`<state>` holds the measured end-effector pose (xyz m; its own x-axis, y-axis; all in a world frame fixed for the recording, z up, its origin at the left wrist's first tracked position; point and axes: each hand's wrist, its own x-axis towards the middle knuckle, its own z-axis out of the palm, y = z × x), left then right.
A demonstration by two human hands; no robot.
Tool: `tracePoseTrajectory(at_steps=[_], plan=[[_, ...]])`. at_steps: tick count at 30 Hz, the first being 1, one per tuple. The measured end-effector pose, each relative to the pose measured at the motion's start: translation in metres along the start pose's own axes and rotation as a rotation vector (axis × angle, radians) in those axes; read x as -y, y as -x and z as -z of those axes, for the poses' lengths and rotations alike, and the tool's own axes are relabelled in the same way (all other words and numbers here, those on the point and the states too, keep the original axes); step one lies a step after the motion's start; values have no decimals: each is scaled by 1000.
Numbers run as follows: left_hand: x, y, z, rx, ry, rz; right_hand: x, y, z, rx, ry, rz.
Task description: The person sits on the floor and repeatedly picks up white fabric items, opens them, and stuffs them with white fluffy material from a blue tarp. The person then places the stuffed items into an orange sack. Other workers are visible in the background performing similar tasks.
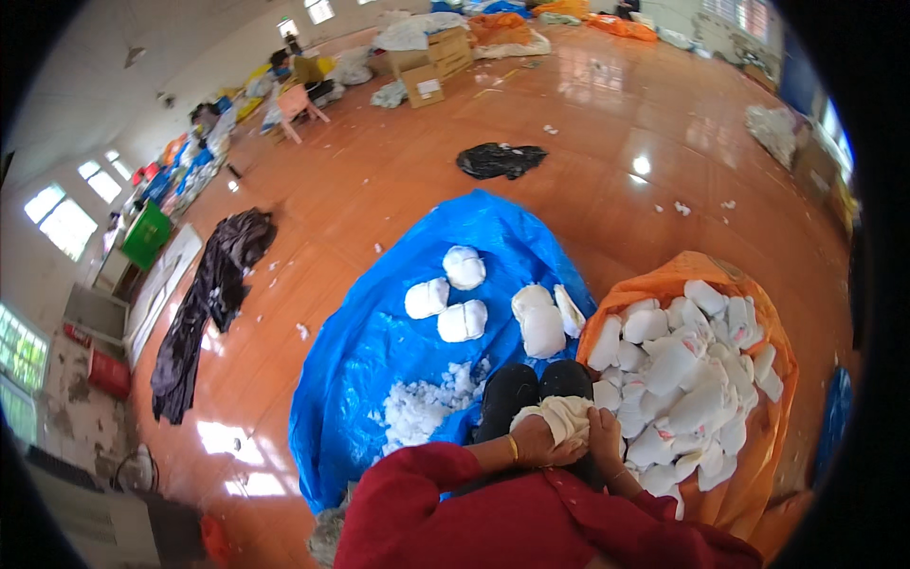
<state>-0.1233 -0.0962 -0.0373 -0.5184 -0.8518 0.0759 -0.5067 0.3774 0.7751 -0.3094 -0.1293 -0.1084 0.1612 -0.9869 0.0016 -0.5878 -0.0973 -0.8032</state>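
Over my dark-clad knees I hold a cream-white cloth piece (566, 418), bunched up between my two hands. My left hand (533, 442) is closed on its left side, a yellow bangle at the wrist. Fingers of my right hand (605, 438) grip its right edge. On the blue plastic sheet (355, 379) in front of me lie several rounded, stuffed white pieces (463, 321) and a heap of loose white fluffy stuffing (422, 410). Beside my right hand, an orange sack (773, 417), spread wide, is piled with white cloth pieces (678, 365).
A black plastic bag (500, 160) lies on the tiled floor ahead, and a long dark plastic sheet (210, 302) at left. Farther back are cardboard boxes (447, 53), a pink chair (300, 106), a seated person (308, 74) and a green crate (146, 234).
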Motion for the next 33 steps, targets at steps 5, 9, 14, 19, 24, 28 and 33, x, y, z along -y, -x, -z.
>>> tracePoseTrajectory(at_steps=[5, 9, 14, 19, 24, 28, 33], plan=[[38, 33, -63, -239, -184, 158, 28, 6, 3, -27, 130, 68], [4, 39, -54, -343, -383, 235, 26, 18, 3, 32, 229, 37], [39, 36, -67, -264, -296, 233, 35, 11, 0, 170, 93, -149], [58, 46, -72, -471, -70, -180, 45, -15, -1, 414, 179, -232], [48, 44, -44, 139, -352, -42, 7, -6, -17, 325, -4, -306], [26, 29, -10, 181, -224, -227, 0, -4, -7, 241, -432, -598], [-2, 9, 1, 62, -128, -368, 42, -17, 31, 421, -626, -607]])
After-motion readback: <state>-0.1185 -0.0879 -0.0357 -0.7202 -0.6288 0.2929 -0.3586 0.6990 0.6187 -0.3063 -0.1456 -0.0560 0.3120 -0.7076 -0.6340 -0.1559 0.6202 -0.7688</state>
